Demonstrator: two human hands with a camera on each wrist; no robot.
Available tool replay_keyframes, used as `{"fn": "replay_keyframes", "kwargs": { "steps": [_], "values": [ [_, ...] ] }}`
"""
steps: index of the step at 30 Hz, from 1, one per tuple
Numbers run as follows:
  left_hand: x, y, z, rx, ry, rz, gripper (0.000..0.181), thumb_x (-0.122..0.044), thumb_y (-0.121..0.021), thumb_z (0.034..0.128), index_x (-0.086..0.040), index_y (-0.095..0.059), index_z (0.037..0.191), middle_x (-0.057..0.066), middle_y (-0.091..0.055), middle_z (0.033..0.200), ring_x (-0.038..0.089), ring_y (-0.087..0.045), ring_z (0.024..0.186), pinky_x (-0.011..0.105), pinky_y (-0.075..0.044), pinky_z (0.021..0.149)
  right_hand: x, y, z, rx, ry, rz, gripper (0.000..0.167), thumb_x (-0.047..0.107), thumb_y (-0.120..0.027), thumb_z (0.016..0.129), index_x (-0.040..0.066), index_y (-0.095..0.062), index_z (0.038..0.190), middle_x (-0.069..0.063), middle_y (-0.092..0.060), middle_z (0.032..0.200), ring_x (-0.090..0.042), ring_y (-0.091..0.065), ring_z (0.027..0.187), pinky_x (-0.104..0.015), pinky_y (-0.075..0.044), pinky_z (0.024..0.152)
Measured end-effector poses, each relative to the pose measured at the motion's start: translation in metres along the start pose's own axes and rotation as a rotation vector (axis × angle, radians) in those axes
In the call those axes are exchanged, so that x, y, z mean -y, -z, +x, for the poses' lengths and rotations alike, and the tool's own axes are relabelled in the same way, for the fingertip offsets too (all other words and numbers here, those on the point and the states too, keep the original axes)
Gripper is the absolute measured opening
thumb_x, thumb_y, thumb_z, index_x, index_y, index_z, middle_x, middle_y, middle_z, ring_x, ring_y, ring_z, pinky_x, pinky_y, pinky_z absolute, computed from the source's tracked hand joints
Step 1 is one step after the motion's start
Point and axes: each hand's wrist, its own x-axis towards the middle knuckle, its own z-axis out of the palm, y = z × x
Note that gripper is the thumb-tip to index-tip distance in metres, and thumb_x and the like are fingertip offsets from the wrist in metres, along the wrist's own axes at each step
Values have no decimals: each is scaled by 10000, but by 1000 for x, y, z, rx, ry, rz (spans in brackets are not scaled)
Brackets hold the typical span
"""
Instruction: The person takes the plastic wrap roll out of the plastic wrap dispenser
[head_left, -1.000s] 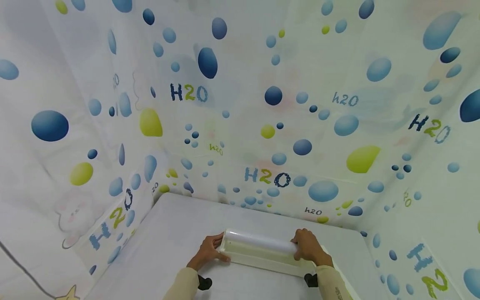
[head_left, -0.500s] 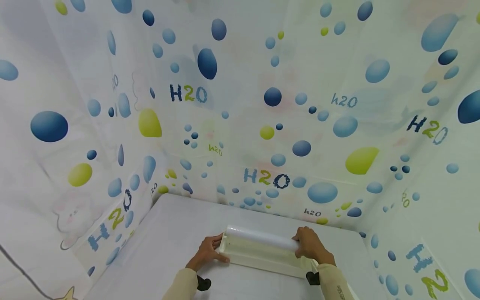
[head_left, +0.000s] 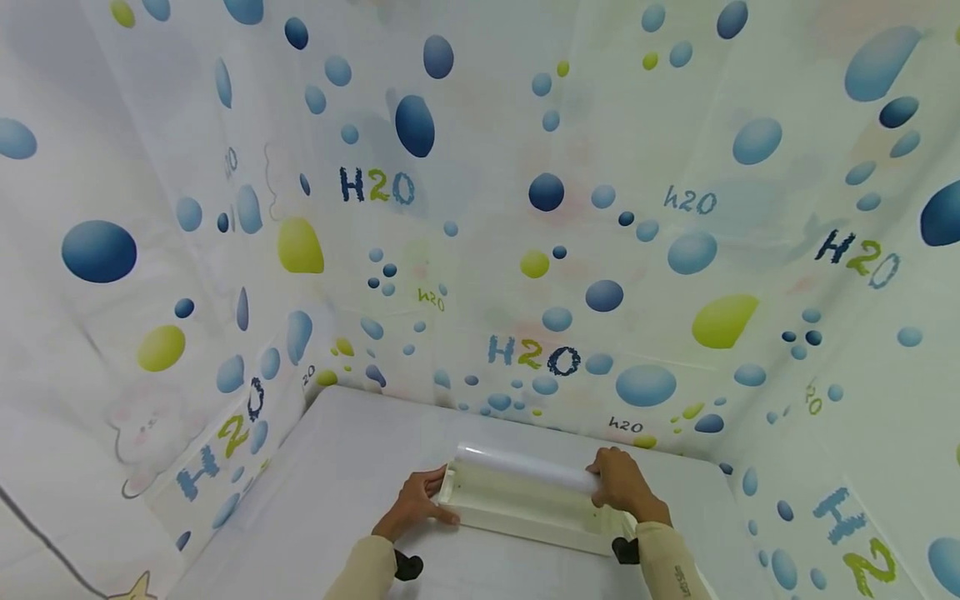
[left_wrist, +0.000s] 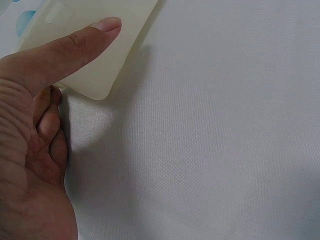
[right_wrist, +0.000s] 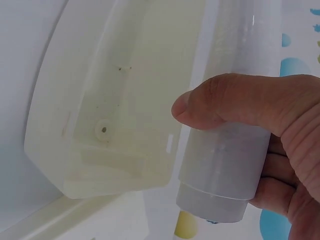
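A long cream plastic cling film dispenser box (head_left: 517, 510), its top uncovered, lies on the white table. My left hand (head_left: 415, 506) grips its left end; in the left wrist view the thumb (left_wrist: 75, 52) lies over the cream wall, with the other fingers partly hidden behind. My right hand (head_left: 627, 486) grips the right end of a shiny roll of cling film (head_left: 517, 463), thumb on the near side and fingers round the far side. This roll sits along the box's far edge, outside the hollow. In the right wrist view its core end (right_wrist: 212, 202) sticks out past the film.
A second cream plastic strip (right_wrist: 100, 220) lies beyond the box's right end, partly hidden. Curtains (head_left: 480, 275) printed with blue and green drops enclose the table (head_left: 360, 433) at the back and sides. Each wrist wears a black device (head_left: 408, 567).
The roll of cling film has moved up and away, out of the box's hollow to beyond its far edge, with my right hand. My left hand stays on the box's left end.
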Motion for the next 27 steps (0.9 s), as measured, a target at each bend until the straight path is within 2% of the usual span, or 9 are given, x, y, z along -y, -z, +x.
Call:
{"fn": "replay_keyframes", "kwargs": {
  "steps": [6,12,19,27],
  "values": [
    [2,0,3,-2,-23,20,1125,-147,-1070,661,111,-465,1574,304,-530,1592,533,-559,1456,608,-501,1193,-2,0,3,-1,-13,-20,527,-80,-931,571,-46,-845,1090,-108,-760,897,-239,-622,795,-407,-567,736],
    [7,0,5,6,-7,6,1125,-139,-1066,668,97,-458,1584,285,-529,1601,516,-545,1475,601,-480,1211,-4,-3,4,-10,-22,-11,525,-86,-918,576,-40,-845,1093,-99,-759,901,-215,-602,793,-386,-549,733],
    [-1,-2,2,-10,-8,6,1096,-61,-1050,670,111,-461,1578,306,-522,1602,542,-536,1473,632,-480,1205,-5,-3,7,-14,-31,-14,515,-72,-924,592,-36,-846,1100,-111,-777,940,-227,-608,814,-416,-561,762],
    [0,-1,1,-2,-9,38,1100,-100,-1061,668,116,-470,1570,306,-541,1587,533,-566,1453,618,-498,1196,-5,-3,10,-5,-47,-40,493,-43,-948,612,-47,-844,1095,-95,-785,942,-225,-626,840,-468,-591,833]
  ]
}}
